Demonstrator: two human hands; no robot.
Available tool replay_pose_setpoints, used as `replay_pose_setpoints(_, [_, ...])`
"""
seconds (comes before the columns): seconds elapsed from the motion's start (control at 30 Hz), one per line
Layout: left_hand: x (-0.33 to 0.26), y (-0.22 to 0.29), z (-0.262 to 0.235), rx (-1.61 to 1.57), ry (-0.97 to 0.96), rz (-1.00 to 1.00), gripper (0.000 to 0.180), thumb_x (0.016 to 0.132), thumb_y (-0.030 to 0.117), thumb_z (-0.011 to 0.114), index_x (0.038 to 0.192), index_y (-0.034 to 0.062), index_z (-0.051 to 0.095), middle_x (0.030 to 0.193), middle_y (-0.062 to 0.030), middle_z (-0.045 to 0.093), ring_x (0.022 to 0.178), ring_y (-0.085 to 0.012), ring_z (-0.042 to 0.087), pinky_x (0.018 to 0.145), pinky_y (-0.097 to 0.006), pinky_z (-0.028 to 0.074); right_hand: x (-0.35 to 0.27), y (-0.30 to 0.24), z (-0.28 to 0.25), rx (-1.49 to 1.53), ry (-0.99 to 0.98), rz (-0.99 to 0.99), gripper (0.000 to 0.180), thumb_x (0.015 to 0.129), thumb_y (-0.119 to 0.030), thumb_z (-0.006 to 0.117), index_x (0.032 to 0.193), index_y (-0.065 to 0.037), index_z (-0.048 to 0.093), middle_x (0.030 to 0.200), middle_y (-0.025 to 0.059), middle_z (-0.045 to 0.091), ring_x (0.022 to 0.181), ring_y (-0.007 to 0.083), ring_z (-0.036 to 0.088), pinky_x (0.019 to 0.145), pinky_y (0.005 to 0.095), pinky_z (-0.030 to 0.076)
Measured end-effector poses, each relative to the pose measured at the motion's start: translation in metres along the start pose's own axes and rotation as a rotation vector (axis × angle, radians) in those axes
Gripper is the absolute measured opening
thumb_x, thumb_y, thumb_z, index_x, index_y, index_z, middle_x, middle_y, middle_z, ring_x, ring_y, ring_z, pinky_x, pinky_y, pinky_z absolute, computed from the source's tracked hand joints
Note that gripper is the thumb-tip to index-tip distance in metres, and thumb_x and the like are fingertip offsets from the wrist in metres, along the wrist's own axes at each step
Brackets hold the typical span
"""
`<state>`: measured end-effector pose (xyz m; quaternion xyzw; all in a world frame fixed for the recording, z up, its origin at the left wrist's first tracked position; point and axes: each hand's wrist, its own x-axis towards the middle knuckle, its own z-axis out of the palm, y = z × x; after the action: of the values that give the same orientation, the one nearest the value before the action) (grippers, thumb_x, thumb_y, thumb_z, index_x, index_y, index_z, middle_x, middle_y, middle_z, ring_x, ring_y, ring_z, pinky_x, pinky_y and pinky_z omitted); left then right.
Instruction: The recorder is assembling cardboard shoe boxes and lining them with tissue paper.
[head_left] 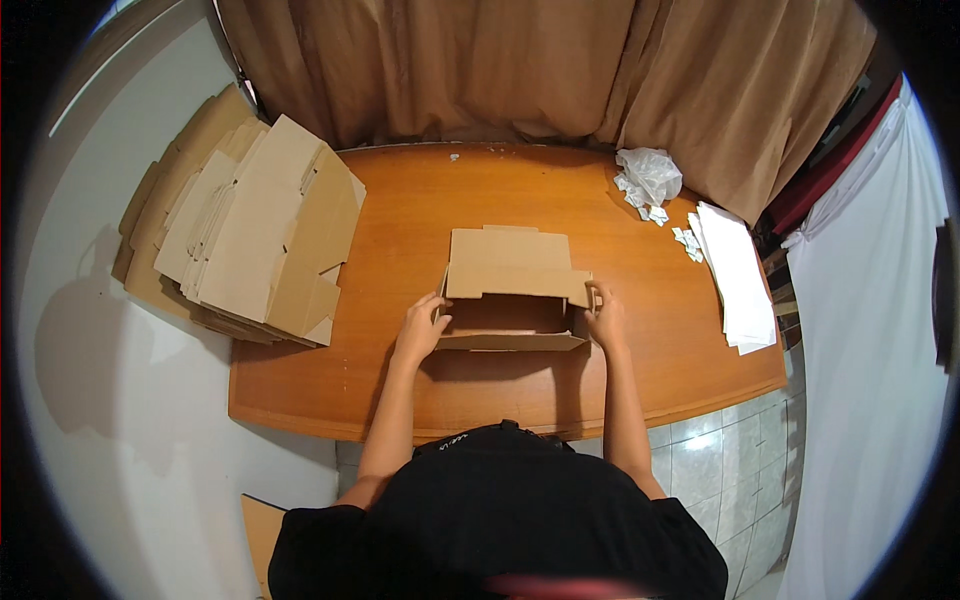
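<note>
A small brown cardboard box (512,343) sits on the table right in front of me. Its lid (510,262) is raised and leans back on the far side, so the dark inside shows. At the box's left end, my left hand (421,328) grips the side wall between thumb and fingers. My right hand (606,320) is closed on the right end, near the corner where the lid's side flap meets the wall. Some fingertips of both hands are hidden behind the cardboard.
A tall stack of flattened cardboard boxes (250,225) leans at the table's left. On the right lie a crumpled clear plastic bag (652,178), several small white packets (688,243) and a pile of white paper sheets (737,285). A brown curtain (450,70) hangs along the back edge.
</note>
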<state>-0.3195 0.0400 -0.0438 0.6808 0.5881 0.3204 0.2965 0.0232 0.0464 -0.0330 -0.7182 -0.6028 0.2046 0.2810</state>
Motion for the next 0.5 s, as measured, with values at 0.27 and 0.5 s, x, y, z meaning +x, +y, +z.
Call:
replay_pose_setpoints(0.27, [-0.005,0.017,0.002,0.101,0.071,0.013,0.047,0.062,0.023,0.076,0.098,0.0011,0.056,0.110,-0.0143,0.056,0.103,-0.0311,0.053,0.087,-0.038,0.042,-0.017,-0.005,0.009,-0.065,0.158,-0.182,0.048,0.067,0.008,0.056,0.110,-0.012,0.056,0.112,0.0196,0.050,0.099,0.0383,0.053,0.084,0.0425,0.045])
replay_pose_setpoints(0.5, [-0.008,0.034,-0.006,0.058,-0.003,-0.268,0.046,0.061,0.022,0.079,0.095,0.0044,0.052,0.115,-0.0157,0.052,0.109,-0.0352,0.049,0.088,-0.040,0.043,-0.023,-0.012,0.010,-0.139,0.158,-0.089,0.046,0.068,0.008,0.054,0.109,-0.011,0.058,0.114,0.0198,0.048,0.098,0.0374,0.054,0.082,0.0431,0.046])
